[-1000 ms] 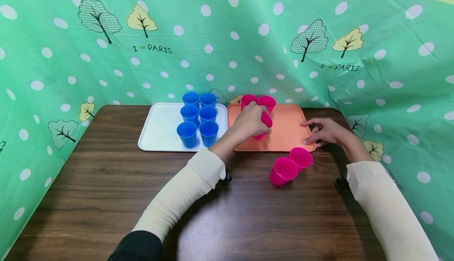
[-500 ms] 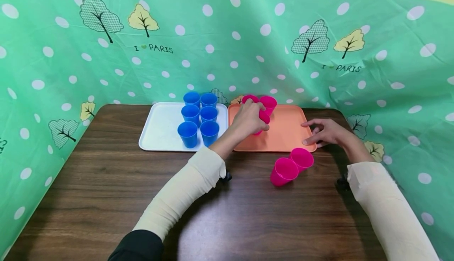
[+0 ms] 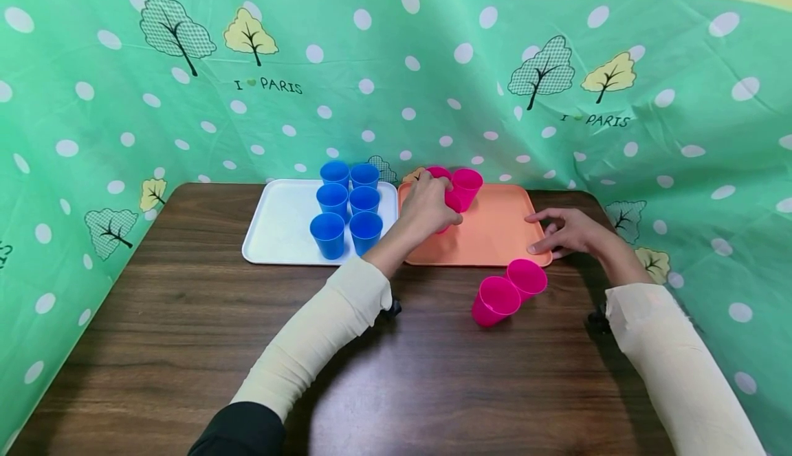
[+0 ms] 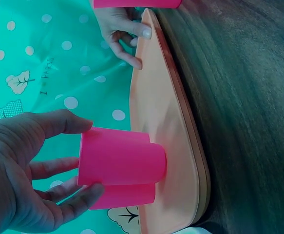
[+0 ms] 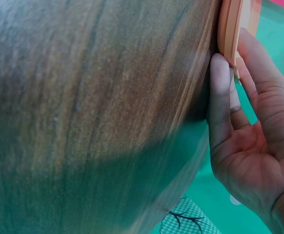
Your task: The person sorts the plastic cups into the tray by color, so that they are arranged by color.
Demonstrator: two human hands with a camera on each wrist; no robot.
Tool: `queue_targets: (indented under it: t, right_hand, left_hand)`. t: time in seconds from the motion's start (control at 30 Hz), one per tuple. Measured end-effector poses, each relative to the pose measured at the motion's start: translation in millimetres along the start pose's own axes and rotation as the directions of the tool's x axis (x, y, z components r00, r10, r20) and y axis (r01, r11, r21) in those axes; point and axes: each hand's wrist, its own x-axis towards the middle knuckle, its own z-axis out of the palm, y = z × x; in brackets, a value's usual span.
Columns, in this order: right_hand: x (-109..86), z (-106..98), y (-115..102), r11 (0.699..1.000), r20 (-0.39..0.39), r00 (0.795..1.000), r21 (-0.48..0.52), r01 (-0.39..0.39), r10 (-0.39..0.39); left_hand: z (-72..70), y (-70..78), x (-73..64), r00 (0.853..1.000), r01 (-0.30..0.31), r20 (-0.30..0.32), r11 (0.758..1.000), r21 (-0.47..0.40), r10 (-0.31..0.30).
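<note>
By its rim, my left hand (image 3: 427, 207) holds a pink plastic cup (image 4: 120, 158), its base right at the orange tray (image 3: 495, 229). The thumb is on one side of the rim and the fingertips on the other. Two more pink cups stand at the tray's back: one (image 3: 438, 171) is partly behind the hand, the other (image 3: 467, 188) stands just right of it. My right hand (image 3: 569, 230) grips the tray's right end, thumb and fingers on either side of its edge in the right wrist view.
Two pink cups (image 3: 497, 300) stand side by side on the wooden table (image 3: 247, 332), in front of the orange tray. Left of that tray lies a white tray (image 3: 272, 225) bearing several blue cups (image 3: 331, 199) in two columns. A green patterned cloth (image 3: 408, 119) hangs behind the table.
My left hand has moved slightly left and back with the pink cup, bringing it in close to the back pink cups. The right hand has stayed on the tray's end.
</note>
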Motion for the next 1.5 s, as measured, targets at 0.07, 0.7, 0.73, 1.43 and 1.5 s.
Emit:
queue_targets:
  t: [0.07, 0.7, 0.73, 1.43, 1.5]
  right_hand:
    - [0.5, 0, 0, 1.0, -0.002, 1.0, 0.0, 0.0, 0.0]
    - [1.3, 0, 0, 1.0, -0.012, 1.0, -0.003, 0.011, -0.011]
    - [1.1, 1, 0, 1.0, -0.012, 1.0, -0.001, 0.011, -0.011]
    - [0.3, 1, -1, 1.0, -0.003, 1.0, -0.007, 0.018, -0.018]
    - [0.4, 1, 0, 1.0, -0.004, 1.0, -0.008, 0.019, -0.019]
  left_hand:
    - [0.0, -0.7, 0.4, 1.0, 0.003, -0.004, 1.0, 0.003, -0.003]
    - [0.3, -3.7, 1.1, 0.999, 0.018, -0.027, 0.999, 0.034, -0.017]
    - [0.3, -3.4, 0.8, 0.999, 0.021, -0.03, 0.999, 0.044, -0.02]
    - [-5.3, 13.2, -6.5, 0.993, -0.079, -0.077, 0.992, 0.099, 0.087]
    - [-4.0, 14.4, -7.2, 0.992, -0.098, -0.073, 0.99, 0.099, 0.105]
